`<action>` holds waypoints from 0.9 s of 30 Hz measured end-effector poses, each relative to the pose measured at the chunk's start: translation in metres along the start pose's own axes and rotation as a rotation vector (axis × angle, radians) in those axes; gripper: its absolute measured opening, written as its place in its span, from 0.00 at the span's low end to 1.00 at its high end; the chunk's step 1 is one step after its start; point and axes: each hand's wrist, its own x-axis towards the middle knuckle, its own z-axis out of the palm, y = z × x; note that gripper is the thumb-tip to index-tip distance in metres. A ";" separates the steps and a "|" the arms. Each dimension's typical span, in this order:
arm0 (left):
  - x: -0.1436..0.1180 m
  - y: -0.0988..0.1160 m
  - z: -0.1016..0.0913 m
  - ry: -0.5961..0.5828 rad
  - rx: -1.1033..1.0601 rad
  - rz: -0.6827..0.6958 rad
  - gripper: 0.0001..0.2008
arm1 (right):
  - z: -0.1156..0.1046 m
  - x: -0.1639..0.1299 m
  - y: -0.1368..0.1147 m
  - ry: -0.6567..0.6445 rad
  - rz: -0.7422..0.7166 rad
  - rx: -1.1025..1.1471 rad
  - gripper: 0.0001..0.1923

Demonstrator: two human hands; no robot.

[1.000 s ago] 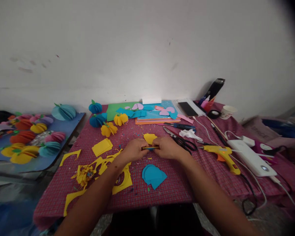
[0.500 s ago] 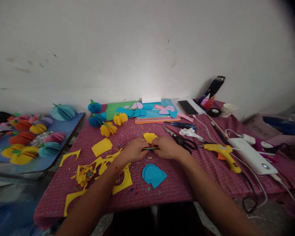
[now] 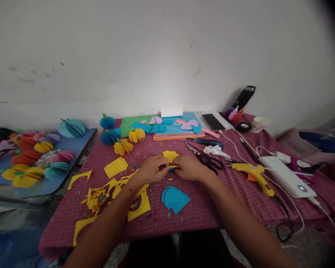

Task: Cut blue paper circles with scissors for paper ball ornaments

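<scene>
My left hand (image 3: 154, 169) and my right hand (image 3: 190, 167) meet at the middle of the table, fingers pinched together. Between their fingertips is a small blue and yellow paper piece (image 3: 173, 168), mostly hidden by the fingers. Just beyond my hands lies a yellow paper piece (image 3: 170, 155). Nearer me rests a stack of blue paper cutouts (image 3: 175, 199), rounded with one pointed corner. Under and beside my left forearm are yellow paper offcuts (image 3: 141, 204). Black-handled scissors (image 3: 209, 160) lie to the right of my right hand.
A yellow glue gun (image 3: 252, 173) and a white power bank (image 3: 287, 176) with cables sit at the right. Yellow paper pumpkins (image 3: 123, 146) and blue ones (image 3: 109, 137) stand at the back left. A blue side table (image 3: 83, 143) holds more paper pumpkins. Behind rises a wall.
My left fingers have curled and shifted slightly at the paper piece, which now shows less. My right hand has barely moved.
</scene>
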 end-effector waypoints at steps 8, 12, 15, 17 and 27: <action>0.000 0.001 0.000 -0.009 -0.018 -0.006 0.05 | 0.001 0.001 0.001 -0.001 -0.001 0.012 0.12; 0.000 0.001 0.000 -0.019 -0.017 0.008 0.08 | 0.001 0.001 0.002 -0.006 0.005 0.014 0.12; 0.000 0.000 0.000 -0.020 -0.019 0.022 0.09 | 0.002 0.001 0.002 0.005 -0.012 0.007 0.11; 0.000 0.000 -0.001 -0.021 -0.012 0.035 0.09 | 0.002 0.001 0.001 0.012 -0.026 0.004 0.11; -0.001 0.001 -0.001 -0.017 -0.015 0.012 0.08 | 0.002 0.001 0.002 -0.009 -0.010 0.014 0.12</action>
